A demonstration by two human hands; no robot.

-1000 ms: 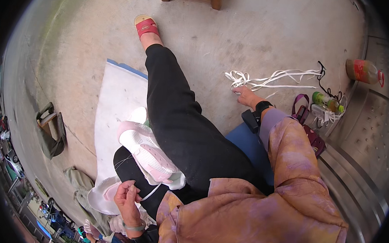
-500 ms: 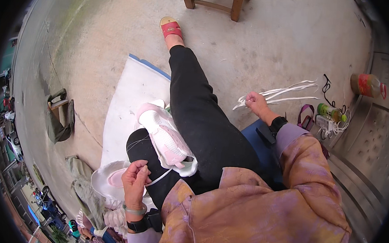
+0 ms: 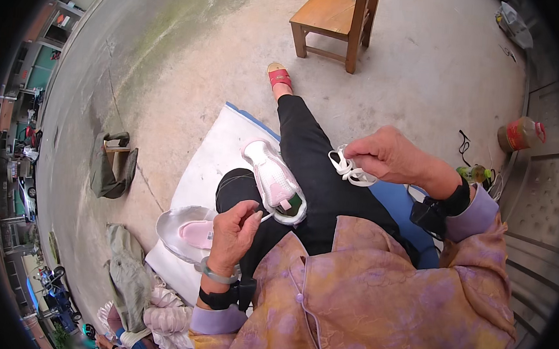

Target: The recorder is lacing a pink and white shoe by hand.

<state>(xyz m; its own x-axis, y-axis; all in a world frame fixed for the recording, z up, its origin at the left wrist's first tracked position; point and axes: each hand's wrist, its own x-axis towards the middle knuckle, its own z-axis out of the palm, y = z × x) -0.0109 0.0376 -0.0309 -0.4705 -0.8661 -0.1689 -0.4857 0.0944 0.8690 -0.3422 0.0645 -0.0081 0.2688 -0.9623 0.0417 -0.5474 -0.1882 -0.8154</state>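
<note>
Across my lap lies a pink and white knit shoe upper (image 3: 274,176) with its heel opening toward me. My left hand (image 3: 234,232) is closed beside the heel, pinching a thin white cord that points to the shoe. Thin loose thread (image 3: 238,177) trails over my knee. Raised above my other thigh, my right hand (image 3: 388,157) is closed on a bunch of white shoelaces (image 3: 350,170), which loop below its fingers. To the left of my left hand rests a white sole (image 3: 172,229) with a pink insole (image 3: 196,234).
A white sheet (image 3: 194,163) lies under the shoe parts. Pale shoe pieces (image 3: 167,315) and a grey-green cloth (image 3: 123,270) lie at lower left. A wooden chair (image 3: 325,11) stands ahead. At right are a large bottle (image 3: 519,135) and a smaller green bottle (image 3: 473,173).
My right hand has risen and come closer, and the shoelaces that stretched away over the floor now hang in loops. My view has shifted, showing more of the chair. The left hand keeps its pinch.
</note>
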